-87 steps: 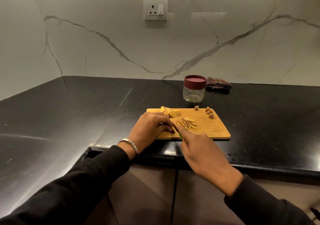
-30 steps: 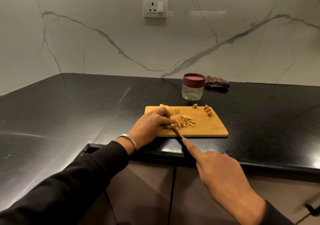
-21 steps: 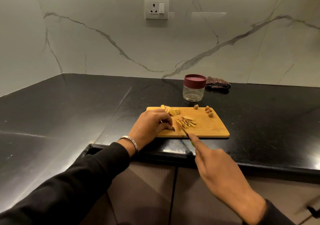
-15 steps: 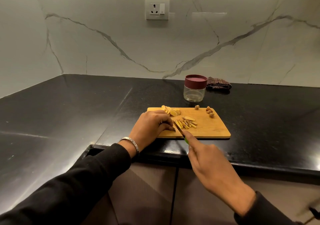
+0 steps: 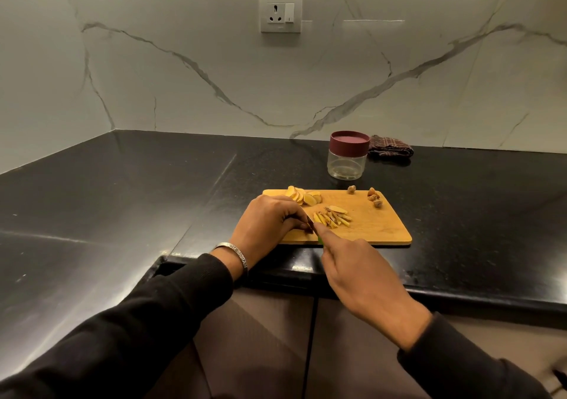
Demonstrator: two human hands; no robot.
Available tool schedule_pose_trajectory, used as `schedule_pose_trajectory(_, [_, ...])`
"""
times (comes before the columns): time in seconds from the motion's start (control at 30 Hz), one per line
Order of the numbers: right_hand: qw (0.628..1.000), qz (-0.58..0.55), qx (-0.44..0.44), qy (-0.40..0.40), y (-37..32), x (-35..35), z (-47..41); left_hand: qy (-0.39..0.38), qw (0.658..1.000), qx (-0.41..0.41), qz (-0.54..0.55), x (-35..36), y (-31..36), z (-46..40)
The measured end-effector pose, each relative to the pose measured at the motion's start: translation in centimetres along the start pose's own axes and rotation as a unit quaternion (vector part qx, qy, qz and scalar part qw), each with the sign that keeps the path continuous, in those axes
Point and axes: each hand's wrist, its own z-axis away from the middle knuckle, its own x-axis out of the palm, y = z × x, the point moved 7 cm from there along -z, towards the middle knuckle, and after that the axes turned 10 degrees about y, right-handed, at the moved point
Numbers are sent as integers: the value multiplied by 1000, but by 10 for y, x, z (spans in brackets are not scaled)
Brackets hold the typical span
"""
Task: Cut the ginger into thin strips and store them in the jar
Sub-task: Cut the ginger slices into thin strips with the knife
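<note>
Left hand (image 5: pixel 270 225) pinning a ginger slice on the board (image 5: pixel 377 229), right hand (image 5: pixel 362 279) clamped on the knife (image 5: pixel 310 221). Blade's right at those curled fingertips; a slip could nick them. Jar (image 5: pixel 348 155) waits behind, lidded.

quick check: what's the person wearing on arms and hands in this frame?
Both arms are in long black sleeves, the left sleeve and the right sleeve, each ending at the wrist. The left hand and right hand are bare, no gloves. The left wrist carries a narrow silver bangle with engraved lettering, too small to read. No ring or watch is visible.
</note>
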Motion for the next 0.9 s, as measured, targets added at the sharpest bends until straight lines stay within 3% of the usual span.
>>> schedule_pose_trajectory(0.43, [998, 50, -14, -25, 5, -6, 32, 2, 1000, -13, -14, 0, -2, -1])
schedule_pose_trajectory(0.7, [973, 231, -10, -5, 14, -21, 49, -7, 999, -17, -26, 1, -3, -1])
schedule_pose_trajectory(0.9, [968, 249, 1, 1, 19, -20, 49, -49, 998, 9, -39, 9, 0, 0])
